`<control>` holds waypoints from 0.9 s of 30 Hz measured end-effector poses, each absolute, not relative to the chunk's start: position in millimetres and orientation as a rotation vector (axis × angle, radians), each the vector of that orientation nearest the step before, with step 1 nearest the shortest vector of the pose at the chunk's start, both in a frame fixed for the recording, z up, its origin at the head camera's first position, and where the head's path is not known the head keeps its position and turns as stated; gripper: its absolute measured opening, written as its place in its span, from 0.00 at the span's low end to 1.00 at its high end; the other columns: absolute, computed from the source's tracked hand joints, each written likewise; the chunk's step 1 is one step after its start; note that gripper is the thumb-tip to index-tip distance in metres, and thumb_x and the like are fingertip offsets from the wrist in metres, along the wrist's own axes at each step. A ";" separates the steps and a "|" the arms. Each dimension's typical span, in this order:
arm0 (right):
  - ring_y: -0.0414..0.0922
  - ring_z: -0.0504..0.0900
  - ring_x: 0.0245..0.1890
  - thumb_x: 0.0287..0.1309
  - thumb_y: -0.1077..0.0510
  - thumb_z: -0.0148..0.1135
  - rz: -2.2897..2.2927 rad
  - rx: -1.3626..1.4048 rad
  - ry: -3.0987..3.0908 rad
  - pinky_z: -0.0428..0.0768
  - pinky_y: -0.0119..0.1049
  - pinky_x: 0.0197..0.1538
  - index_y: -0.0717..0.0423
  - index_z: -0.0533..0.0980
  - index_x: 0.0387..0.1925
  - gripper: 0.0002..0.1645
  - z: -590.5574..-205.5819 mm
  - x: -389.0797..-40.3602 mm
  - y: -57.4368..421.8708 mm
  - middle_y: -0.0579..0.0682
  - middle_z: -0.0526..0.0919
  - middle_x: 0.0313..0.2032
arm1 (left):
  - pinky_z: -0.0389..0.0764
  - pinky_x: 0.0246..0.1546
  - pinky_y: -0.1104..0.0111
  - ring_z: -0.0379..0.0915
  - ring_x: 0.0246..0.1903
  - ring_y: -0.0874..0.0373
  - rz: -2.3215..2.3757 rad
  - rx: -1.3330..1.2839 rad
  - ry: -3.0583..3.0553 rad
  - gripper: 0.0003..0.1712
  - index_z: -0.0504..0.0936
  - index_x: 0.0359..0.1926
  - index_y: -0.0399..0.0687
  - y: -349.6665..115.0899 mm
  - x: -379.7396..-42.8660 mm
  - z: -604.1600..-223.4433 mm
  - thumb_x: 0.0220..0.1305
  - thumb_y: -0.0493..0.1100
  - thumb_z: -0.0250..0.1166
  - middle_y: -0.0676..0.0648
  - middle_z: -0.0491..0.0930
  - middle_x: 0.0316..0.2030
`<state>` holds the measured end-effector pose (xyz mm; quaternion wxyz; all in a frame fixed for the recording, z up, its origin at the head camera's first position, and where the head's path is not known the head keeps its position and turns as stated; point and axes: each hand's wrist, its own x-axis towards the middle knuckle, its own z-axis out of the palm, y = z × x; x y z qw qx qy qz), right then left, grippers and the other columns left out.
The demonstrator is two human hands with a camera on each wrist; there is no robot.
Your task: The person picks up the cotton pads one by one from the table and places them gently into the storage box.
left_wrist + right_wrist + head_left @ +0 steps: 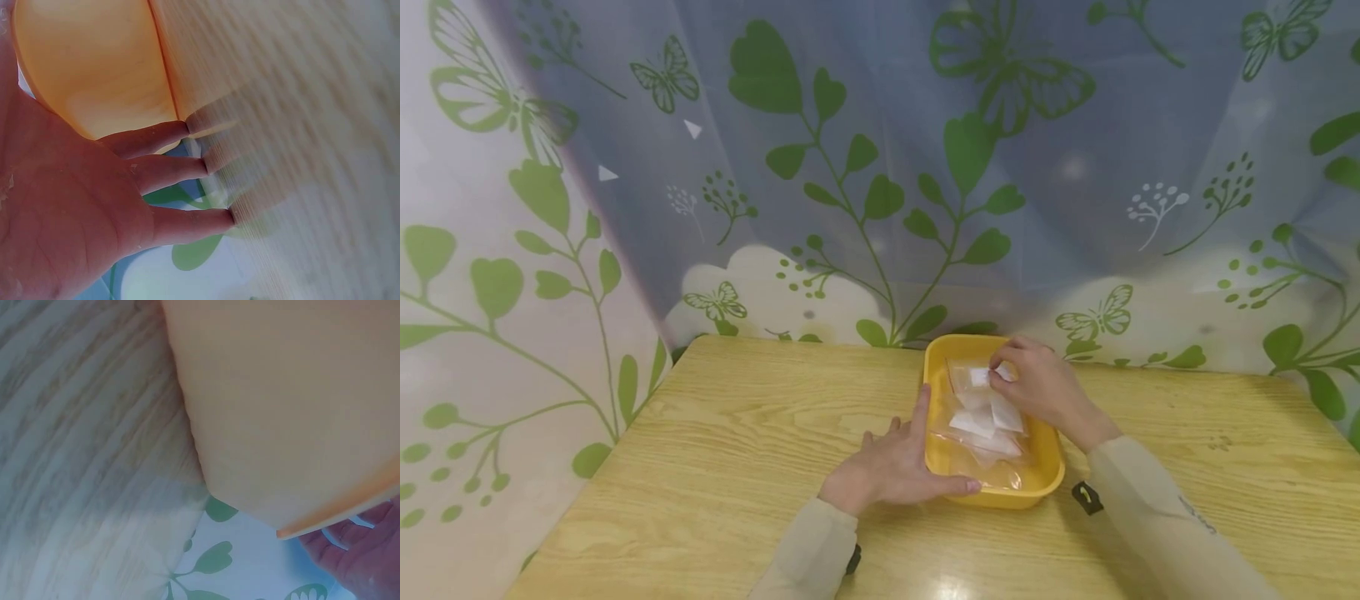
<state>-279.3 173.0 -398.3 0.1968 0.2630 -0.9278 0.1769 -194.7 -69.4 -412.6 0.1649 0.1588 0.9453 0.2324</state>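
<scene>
A yellow plastic tray (pixel 1049 467) stands on the table and holds several clear plastic bags (pixel 992 442) with white pieces in them. My left hand (pixel 891 471) is at the tray's near left corner, thumb along the front rim and fingers stretched against the left side. In the left wrist view, the straight fingers (pixel 181 175) reach down to the tabletop beside the tray wall (pixel 94 62). My right hand (pixel 1043 383) reaches over the right rim, thumb and forefinger pinching a clear bag with a white piece (pixel 979 377) at the tray's far end.
The wood-grain table (pixel 760 433) runs up to a curtain (pixel 880 167) printed with green leaves and butterflies. Another printed cloth (pixel 497 333) hangs along the left side. Dark clips (pixel 1086 497) show beneath the sleeves (pixel 1165 508).
</scene>
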 end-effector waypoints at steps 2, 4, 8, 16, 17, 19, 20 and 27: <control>0.56 0.85 0.39 0.57 0.60 0.69 0.499 0.738 -2.613 0.85 0.53 0.42 0.54 0.85 0.33 0.03 -398.5 -279.2 173.4 0.56 0.86 0.39 | 0.52 0.74 0.32 0.52 0.78 0.37 0.663 0.454 2.694 0.78 0.19 0.80 0.62 -69.7 -194.9 -412.7 0.50 0.88 0.57 0.37 0.61 0.77; 0.56 0.85 0.39 0.57 0.60 0.69 0.506 0.743 -2.618 0.85 0.52 0.43 0.54 0.85 0.34 0.03 -398.6 -278.8 173.9 0.55 0.86 0.39 | 0.52 0.74 0.32 0.52 0.78 0.37 0.664 0.458 2.696 0.78 0.19 0.80 0.62 -69.8 -195.3 -413.1 0.50 0.88 0.57 0.37 0.62 0.77; 0.54 0.85 0.39 0.58 0.60 0.69 0.527 0.757 -2.590 0.85 0.51 0.44 0.54 0.85 0.34 0.03 -397.1 -277.3 176.1 0.54 0.86 0.39 | 0.53 0.74 0.32 0.52 0.78 0.37 0.658 0.458 2.699 0.78 0.19 0.80 0.62 -70.0 -196.2 -414.0 0.49 0.88 0.57 0.37 0.62 0.76; 0.56 0.85 0.42 0.60 0.56 0.70 0.508 0.752 -2.540 0.85 0.53 0.46 0.58 0.85 0.41 0.11 -395.5 -264.7 187.1 0.56 0.86 0.42 | 0.52 0.75 0.33 0.52 0.79 0.38 0.645 0.457 2.697 0.78 0.20 0.80 0.62 -71.8 -197.1 -414.7 0.48 0.89 0.56 0.37 0.61 0.77; 0.56 0.85 0.43 0.60 0.55 0.70 0.506 0.749 -2.538 0.85 0.54 0.47 0.58 0.85 0.43 0.12 -395.8 -261.9 188.8 0.56 0.86 0.43 | 0.52 0.75 0.33 0.52 0.78 0.38 0.639 0.456 2.698 0.78 0.20 0.80 0.61 -72.3 -197.1 -415.0 0.48 0.90 0.56 0.36 0.60 0.77; 0.57 0.85 0.46 0.61 0.54 0.70 0.499 0.739 -2.534 0.85 0.55 0.49 0.58 0.85 0.45 0.14 -396.5 -255.9 192.6 0.57 0.86 0.46 | 0.52 0.76 0.34 0.53 0.78 0.38 0.630 0.455 2.701 0.78 0.20 0.81 0.61 -73.2 -197.2 -416.2 0.48 0.90 0.56 0.35 0.59 0.77; 0.57 0.84 0.46 0.61 0.53 0.70 0.495 0.737 -2.529 0.85 0.55 0.49 0.57 0.85 0.45 0.15 -396.7 -253.1 194.4 0.57 0.86 0.46 | 0.51 0.76 0.34 0.53 0.78 0.38 0.626 0.455 2.703 0.78 0.21 0.81 0.60 -73.7 -197.2 -416.6 0.48 0.90 0.55 0.34 0.59 0.77; 0.62 0.85 0.49 0.59 0.53 0.72 0.446 0.732 -2.486 0.84 0.60 0.49 0.55 0.84 0.51 0.19 -397.1 -234.1 206.1 0.59 0.86 0.51 | 0.48 0.75 0.32 0.51 0.79 0.39 0.710 0.523 2.741 0.74 0.27 0.83 0.58 -80.0 -199.2 -419.7 0.53 0.86 0.57 0.39 0.54 0.80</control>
